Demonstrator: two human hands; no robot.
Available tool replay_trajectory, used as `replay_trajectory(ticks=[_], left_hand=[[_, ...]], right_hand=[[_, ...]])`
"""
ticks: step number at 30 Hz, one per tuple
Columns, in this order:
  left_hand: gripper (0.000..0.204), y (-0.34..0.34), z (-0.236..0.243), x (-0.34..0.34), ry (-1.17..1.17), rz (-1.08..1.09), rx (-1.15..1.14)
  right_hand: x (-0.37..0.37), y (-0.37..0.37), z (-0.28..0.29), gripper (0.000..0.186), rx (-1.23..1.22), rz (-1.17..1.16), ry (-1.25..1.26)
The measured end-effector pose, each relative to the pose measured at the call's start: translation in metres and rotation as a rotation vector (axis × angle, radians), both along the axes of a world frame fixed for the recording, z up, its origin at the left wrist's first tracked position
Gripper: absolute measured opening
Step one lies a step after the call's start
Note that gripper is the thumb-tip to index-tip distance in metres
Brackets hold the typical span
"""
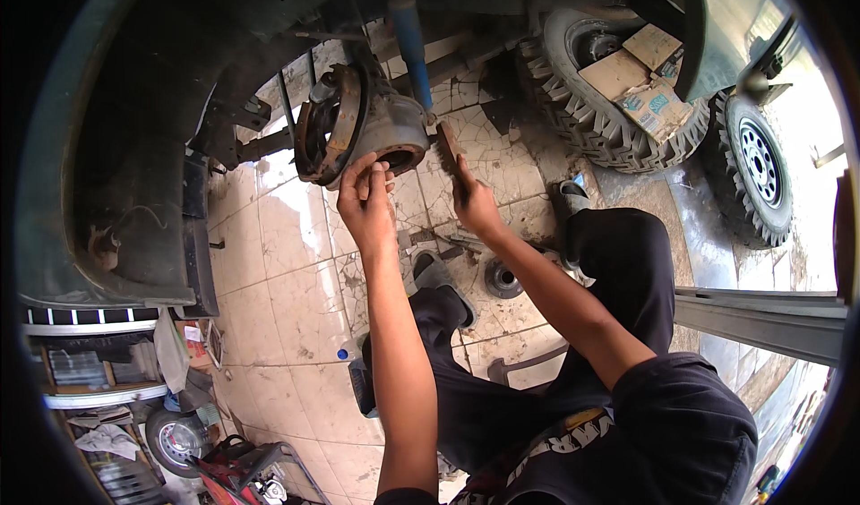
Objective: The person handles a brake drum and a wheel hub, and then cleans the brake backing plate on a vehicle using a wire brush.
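Observation:
A rusty wheel brake assembly [331,129] with curved brake shoes hangs under the vehicle, joined to a grey round housing [394,122] with a dark opening. My left hand [367,202] is at the opening's lower rim, its fingers curled and pressed together. Whether a small part lies between them is hidden. In my right hand [477,204] is a brush [446,151] with a brown wooden back, held upright by its lower end just right of the housing. Its bristly side faces the housing, apart from it. A blue shock absorber [410,44] comes down above.
A round metal part [503,278] lies on the tiled floor [291,277] between my feet. A large tyre [618,138] bearing cardboard pieces [658,106] lies at the far right, beside a wheel [757,169]. The vehicle's body [125,174] borders the left; shelves [103,398] stand at lower left.

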State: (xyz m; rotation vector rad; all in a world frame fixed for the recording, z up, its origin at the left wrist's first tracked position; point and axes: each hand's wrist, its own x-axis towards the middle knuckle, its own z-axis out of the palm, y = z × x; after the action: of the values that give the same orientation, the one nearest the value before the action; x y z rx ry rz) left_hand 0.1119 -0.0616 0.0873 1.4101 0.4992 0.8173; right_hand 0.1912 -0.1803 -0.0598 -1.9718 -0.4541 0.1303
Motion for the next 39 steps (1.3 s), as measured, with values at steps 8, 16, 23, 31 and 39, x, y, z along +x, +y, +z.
replay_trajectory(ticks=[8, 16, 23, 31, 39], left_hand=[[0.02, -0.007, -0.005, 0.012, -0.032, -0.023, 0.014], [0.02, -0.001, -0.01, 0.001, -0.028, -0.011, 0.012], [0.02, 0.003, -0.01, 0.003, -0.018, -0.001, 0.024], [0.019, -0.001, -0.01, 0.007, -0.036, 0.005, 0.044], [0.018, -0.005, -0.007, 0.015, -0.047, -0.015, 0.052]], right_hand=[[0.037, 0.026, 0.045, 0.056, -0.095, -0.01, 0.037], [-0.054, -0.029, -0.094, 0.059, -0.271, 0.088, 0.418], [-0.003, 0.033, -0.038, 0.031, 0.913, -0.132, 1.24], [0.042, 0.056, 0.033, 0.016, 1.233, -0.114, 1.595], [0.07, 0.058, 0.015, 0.013, 0.969, -0.116, 1.509]])
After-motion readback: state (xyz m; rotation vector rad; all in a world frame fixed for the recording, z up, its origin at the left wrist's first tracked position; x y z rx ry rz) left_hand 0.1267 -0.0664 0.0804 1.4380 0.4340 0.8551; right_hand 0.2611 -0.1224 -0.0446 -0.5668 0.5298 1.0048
